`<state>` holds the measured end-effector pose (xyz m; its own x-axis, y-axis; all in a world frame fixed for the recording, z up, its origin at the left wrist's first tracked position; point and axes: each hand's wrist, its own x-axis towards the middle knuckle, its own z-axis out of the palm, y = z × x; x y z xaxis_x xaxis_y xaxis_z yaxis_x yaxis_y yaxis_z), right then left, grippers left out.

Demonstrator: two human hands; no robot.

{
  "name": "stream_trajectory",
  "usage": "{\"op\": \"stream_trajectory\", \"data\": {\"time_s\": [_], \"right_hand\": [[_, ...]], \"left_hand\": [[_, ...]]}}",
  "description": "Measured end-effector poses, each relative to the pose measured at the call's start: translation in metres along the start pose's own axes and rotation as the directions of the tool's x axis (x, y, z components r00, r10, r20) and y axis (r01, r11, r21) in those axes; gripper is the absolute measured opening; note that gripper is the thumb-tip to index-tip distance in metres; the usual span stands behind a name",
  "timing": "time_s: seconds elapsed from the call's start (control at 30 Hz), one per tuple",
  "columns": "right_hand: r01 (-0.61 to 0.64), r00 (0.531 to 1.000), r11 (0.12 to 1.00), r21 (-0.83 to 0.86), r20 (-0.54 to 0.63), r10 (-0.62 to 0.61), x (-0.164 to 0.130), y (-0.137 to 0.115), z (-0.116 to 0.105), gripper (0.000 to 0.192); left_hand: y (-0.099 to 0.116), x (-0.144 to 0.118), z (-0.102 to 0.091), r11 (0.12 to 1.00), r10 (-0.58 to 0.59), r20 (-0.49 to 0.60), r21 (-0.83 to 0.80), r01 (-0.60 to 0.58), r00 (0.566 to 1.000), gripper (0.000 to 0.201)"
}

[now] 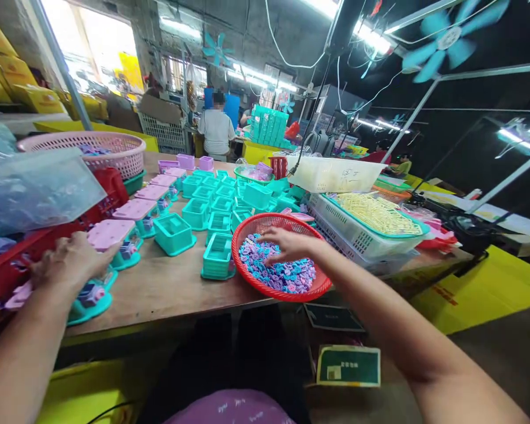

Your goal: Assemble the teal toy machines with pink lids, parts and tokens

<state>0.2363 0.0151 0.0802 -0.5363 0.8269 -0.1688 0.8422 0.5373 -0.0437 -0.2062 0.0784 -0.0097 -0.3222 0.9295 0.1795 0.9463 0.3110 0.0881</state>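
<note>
My right hand [287, 244] reaches into a red plastic basket [282, 294], its fingers curved and apart over small blue, purple and pink plastic roses [291, 275]. No piece shows clearly between those fingers. On the left, my left hand [73, 259] is spread beside a pink-topped teal assembly [110, 234], with its thumb towards that piece; its fingertips are blurred. Right below this hand sits another teal base [88, 306] with dark and pink parts on it. A red crate [48, 235] lies along the hand's far side.
Several teal open boxes [174, 234] fill the table's middle. A pink basket [132, 154] and a plastic bag [39, 188] stand at left. White crates [357, 221] with yellow sticks [375, 213] border the right. A person [217, 132] sits farther back.
</note>
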Motion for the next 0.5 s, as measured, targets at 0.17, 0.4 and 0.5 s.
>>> {"op": "stream_trajectory", "data": {"time_s": [0.17, 0.4, 0.5], "right_hand": [[0.077, 0.997, 0.989, 0.129, -0.042, -0.072, -0.027, 0.023, 0.084, 0.067], [-0.01, 0.993, 0.958, 0.288, -0.11, 0.043, -0.048, 0.079, 0.089, 0.049], [-0.012, 0.994, 0.946, 0.323, -0.101, 0.047, -0.047, 0.084, 0.097, 0.047]], "left_hand": [[0.003, -0.011, -0.012, 0.997, 0.069, 0.02, 0.019, -0.069, 0.997, 0.089], [0.018, -0.04, -0.046, 0.981, 0.182, -0.036, -0.064, -0.184, 0.983, 0.078], [0.026, -0.055, -0.054, 0.984, 0.153, -0.119, -0.077, -0.162, 0.981, 0.072]]}}
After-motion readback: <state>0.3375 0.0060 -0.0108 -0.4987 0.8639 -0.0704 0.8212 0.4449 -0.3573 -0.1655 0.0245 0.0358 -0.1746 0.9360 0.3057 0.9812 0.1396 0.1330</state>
